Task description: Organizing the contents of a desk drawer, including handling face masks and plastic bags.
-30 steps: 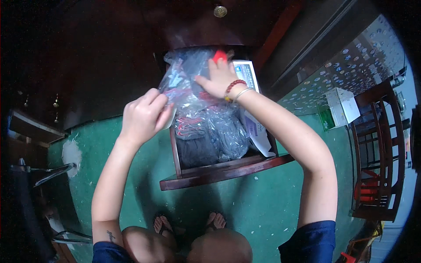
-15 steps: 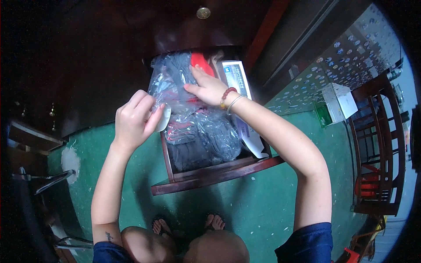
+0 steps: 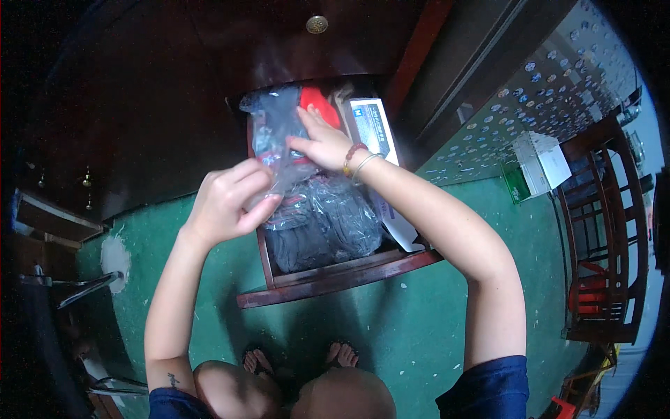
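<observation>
A dark wooden drawer is pulled out, packed with clear plastic bags. My left hand is closed at the drawer's left side, its fingers pinching the edge of a clear plastic bag. That bag holds dark grey and red fabric and lies in the back half. Flat on it, my right hand has its fingers stretched out, the fingertips by a red cloth piece. In the front half rests another clear bag of folded dark grey fabric items. The bag's edge inside my left fingers is partly hidden.
A white box stands along the drawer's right side. The dark cabinet rises behind, with a round knob. At the right are a wooden chair and a green-and-white box. My feet stand on the green floor.
My left hand has moved slightly right and down, pulling the plastic. The white piece by its thumb no longer shows. My right hand stays nearly in place on the bag.
</observation>
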The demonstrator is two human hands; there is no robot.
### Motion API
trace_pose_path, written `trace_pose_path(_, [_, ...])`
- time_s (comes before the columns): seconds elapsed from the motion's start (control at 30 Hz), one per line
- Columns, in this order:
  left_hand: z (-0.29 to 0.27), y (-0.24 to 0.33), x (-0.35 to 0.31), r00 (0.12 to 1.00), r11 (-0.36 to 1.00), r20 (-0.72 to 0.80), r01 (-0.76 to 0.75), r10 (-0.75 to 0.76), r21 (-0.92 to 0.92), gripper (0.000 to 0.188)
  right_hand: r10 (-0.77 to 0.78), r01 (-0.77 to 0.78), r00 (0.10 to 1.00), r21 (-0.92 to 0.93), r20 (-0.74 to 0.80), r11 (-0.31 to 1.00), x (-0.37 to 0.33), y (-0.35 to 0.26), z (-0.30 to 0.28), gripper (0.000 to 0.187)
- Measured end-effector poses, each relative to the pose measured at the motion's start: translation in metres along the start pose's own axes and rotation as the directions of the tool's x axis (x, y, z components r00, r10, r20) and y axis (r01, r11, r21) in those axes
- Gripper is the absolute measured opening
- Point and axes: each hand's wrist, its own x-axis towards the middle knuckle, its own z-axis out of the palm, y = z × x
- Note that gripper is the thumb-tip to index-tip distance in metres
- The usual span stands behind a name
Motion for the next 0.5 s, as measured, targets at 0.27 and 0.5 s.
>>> trace_pose_path(0.27, [0.046, -0.011, 0.122, 0.997, 0.996, -0.043, 0.062, -0.060, 0.065, 0.021, -0.162, 0.166, 0.982, -0.044, 0.097, 0.985, -0.003, 0.008, -0.051, 0.035])
trace_pose_path(0.5, [0.112, -0.033, 0.096, 0.946, 0.972, 0.280, 0.107, -0.164, 0.208, 0.051, 0.394, -0.417, 0.904, -0.549, -0.167, 0.725, -0.045, 0.027, -0.080, 0.110])
